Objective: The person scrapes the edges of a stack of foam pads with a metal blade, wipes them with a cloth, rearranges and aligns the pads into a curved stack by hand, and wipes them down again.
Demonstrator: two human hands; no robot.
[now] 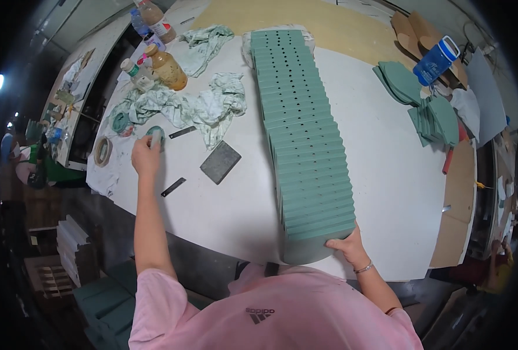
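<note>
A long row of overlapping green sheets with dark holes (305, 134) runs from the far side of the white table toward me. My right hand (352, 247) grips its near right corner, thumb on the front face and the other fingers hidden behind the side. On the left, my left hand (146, 156) is closed on a small pale flat piece (156, 139), whose exact kind I cannot make out. That piece is at a small round green dish (161, 133). Nearby lie a dark grey rectangular block (221, 162) and two dark flat strips, one a black strip (173, 187).
Crumpled green-stained cloths (212, 105) lie at the far left, beside an amber jar (168, 69) and several bottles. A tape roll (102, 151) sits near the left edge. Loose green pieces (434, 119) and a blue bottle (437, 61) are at the far right.
</note>
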